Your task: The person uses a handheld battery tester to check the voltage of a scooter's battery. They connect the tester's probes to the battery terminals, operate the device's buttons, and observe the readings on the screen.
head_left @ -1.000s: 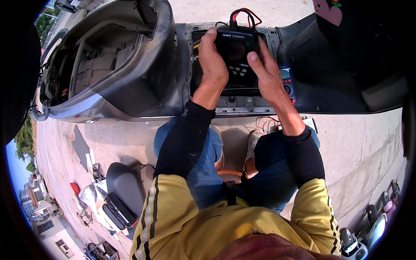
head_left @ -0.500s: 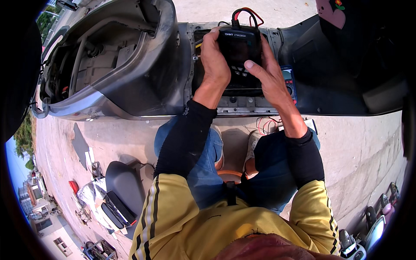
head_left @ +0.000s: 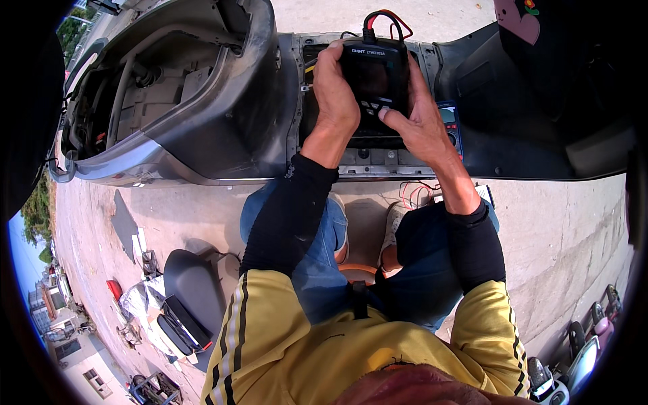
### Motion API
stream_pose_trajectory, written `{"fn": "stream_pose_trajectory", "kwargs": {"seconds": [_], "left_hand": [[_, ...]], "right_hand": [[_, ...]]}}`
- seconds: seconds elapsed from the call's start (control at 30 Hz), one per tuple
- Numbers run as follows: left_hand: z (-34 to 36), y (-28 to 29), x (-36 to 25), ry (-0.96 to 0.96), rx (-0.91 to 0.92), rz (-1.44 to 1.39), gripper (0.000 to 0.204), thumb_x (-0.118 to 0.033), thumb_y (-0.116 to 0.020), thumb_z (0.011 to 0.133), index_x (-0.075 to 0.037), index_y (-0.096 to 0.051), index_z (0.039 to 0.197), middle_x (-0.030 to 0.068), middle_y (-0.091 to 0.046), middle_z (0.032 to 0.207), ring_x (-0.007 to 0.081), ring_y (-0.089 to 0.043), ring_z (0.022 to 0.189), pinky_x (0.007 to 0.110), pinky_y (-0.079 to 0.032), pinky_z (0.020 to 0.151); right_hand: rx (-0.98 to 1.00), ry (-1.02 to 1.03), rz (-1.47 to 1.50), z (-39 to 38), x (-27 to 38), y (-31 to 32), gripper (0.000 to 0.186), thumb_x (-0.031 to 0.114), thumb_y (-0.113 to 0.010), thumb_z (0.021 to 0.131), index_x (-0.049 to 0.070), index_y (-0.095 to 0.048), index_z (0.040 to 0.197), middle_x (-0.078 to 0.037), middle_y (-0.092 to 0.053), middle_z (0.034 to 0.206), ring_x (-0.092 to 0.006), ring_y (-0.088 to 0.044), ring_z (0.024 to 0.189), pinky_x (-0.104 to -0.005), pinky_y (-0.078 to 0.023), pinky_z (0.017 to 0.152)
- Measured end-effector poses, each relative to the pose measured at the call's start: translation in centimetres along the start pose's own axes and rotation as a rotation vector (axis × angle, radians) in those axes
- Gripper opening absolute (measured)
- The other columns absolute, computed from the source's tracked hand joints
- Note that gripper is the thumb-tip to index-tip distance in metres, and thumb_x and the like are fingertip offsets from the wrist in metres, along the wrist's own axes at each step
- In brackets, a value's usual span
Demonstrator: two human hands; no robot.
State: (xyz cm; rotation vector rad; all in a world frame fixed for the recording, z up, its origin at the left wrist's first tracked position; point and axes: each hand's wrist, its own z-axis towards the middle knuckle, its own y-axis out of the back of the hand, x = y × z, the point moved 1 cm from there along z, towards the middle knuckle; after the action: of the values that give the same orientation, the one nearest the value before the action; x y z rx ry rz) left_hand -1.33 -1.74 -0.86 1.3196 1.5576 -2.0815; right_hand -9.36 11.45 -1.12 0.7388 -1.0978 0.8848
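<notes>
I'm holding a black, boxy plastic tester with a dark screen [head_left: 370,77] above the open, metal-edged bay [head_left: 388,160] in the scooter's floor. My left hand [head_left: 335,94] is curling partly closed around its left side; my right hand [head_left: 426,125] is curling around the right, its thumb lying at the small pale buttons [head_left: 368,108]. I can't tell whether it is pressing. As I judge it, steadying the case with the left and using only the thumb's tip is keeping neighbouring keys safe, while tilting the glass out of glare is helping reading. The thick red and black leads [head_left: 390,21] are looping from its top end; leaving them slack seems wise. Just beside my right hand, a blue multimeter [head_left: 448,121] is resting on the dark grey plastic scooter body [head_left: 236,128]. Beneath, sunlit pale concrete ground [head_left: 560,229] is spreading outdoors, with a dark grey padded seat [head_left: 192,283] lying leftward.
</notes>
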Motion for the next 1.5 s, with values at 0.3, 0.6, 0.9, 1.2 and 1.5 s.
{"fn": "stream_pose_trajectory", "kwargs": {"seconds": [0.3,0.6,0.9,1.2,1.5], "left_hand": [[-0.09,-0.09,-0.08,-0.002,-0.007,0.002,0.029,-0.031,-0.047,0.102,-0.007,-0.063,0.106,0.0032,-0.066,0.106,0.0160,-0.059,0.103,0.032,-0.043,0.099],[-0.16,-0.17,-0.12,0.001,0.001,-0.004,0.028,-0.031,-0.048,0.102,-0.008,-0.064,0.106,0.0025,-0.066,0.105,0.0156,-0.059,0.103,0.031,-0.042,0.099],[-0.15,-0.10,-0.12,-0.008,0.021,0.014,0.031,-0.031,-0.047,0.102,-0.007,-0.064,0.106,0.0028,-0.066,0.105,0.0159,-0.059,0.103,0.031,-0.042,0.099],[-0.04,-0.08,0.04,-0.007,-0.014,-0.007,0.028,-0.030,-0.048,0.102,-0.007,-0.063,0.105,0.0021,-0.065,0.103,0.0151,-0.059,0.102,0.031,-0.043,0.098],[-0.39,-0.33,-0.31,0.011,0.014,0.010,0.028,-0.031,-0.048,0.102,-0.007,-0.063,0.106,0.0027,-0.065,0.104,0.0153,-0.059,0.102,0.032,-0.043,0.099]], "right_hand": [[-0.014,0.014,-0.058,0.05,-0.46,0.07,0.099,0.000,-0.064,0.081,0.003,-0.013,0.165,-0.024,-0.041,0.157,-0.0299,-0.044,0.145,-0.0365,-0.032,0.120],[-0.021,0.030,-0.094,0.00,-0.44,0.13,0.098,0.001,-0.064,0.081,0.002,-0.013,0.165,-0.025,-0.043,0.156,-0.0308,-0.046,0.144,-0.0371,-0.034,0.119],[-0.024,0.025,-0.107,0.03,-0.59,0.13,0.097,0.003,-0.064,0.081,0.000,-0.014,0.164,-0.026,-0.041,0.156,-0.0319,-0.045,0.145,-0.0380,-0.033,0.120],[-0.032,0.038,-0.143,0.04,-0.75,0.05,0.096,0.003,-0.063,0.082,0.000,-0.013,0.164,-0.027,-0.044,0.154,-0.0331,-0.047,0.143,-0.0374,-0.034,0.118],[-0.034,0.029,-0.124,-0.02,-0.70,0.10,0.096,0.003,-0.063,0.082,0.001,-0.014,0.164,-0.027,-0.046,0.153,-0.0324,-0.049,0.141,-0.0364,-0.036,0.116]]}}
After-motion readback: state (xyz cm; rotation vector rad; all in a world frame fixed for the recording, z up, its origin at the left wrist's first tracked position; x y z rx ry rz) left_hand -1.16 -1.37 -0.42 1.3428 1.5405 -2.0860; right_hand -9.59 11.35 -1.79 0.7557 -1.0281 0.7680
